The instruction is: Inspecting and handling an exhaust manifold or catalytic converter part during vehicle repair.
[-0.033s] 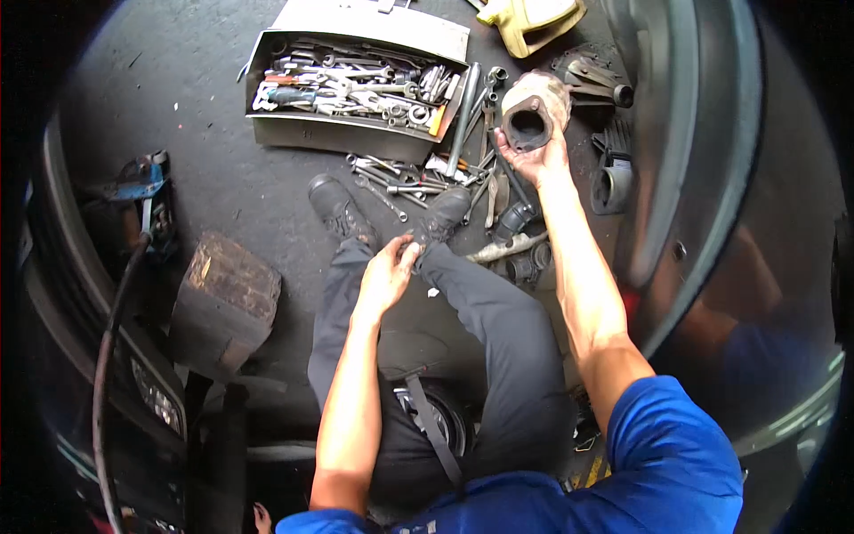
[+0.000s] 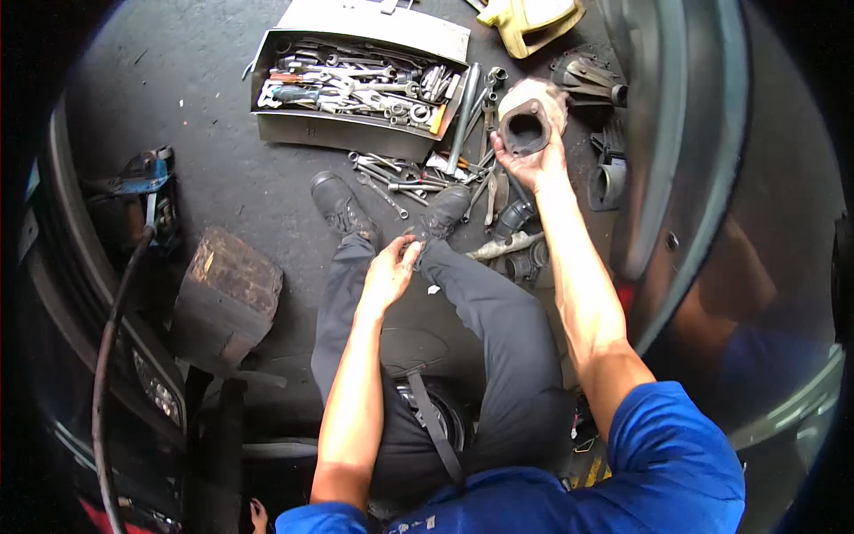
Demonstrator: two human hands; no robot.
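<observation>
Watching remotely, I see the metal part (image 2: 541, 100), loose and not yet set down, cupped in the curved right hand (image 2: 534, 165) near scattered wrenches (image 2: 382, 197); the left hand (image 2: 386, 278) bunches its fingers, whether pinching anything I cannot tell.

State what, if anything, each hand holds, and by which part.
The right hand holds a pale, rounded part by the near edge of its dark flanged end. Whether the left hand holds anything cannot be told.
</observation>
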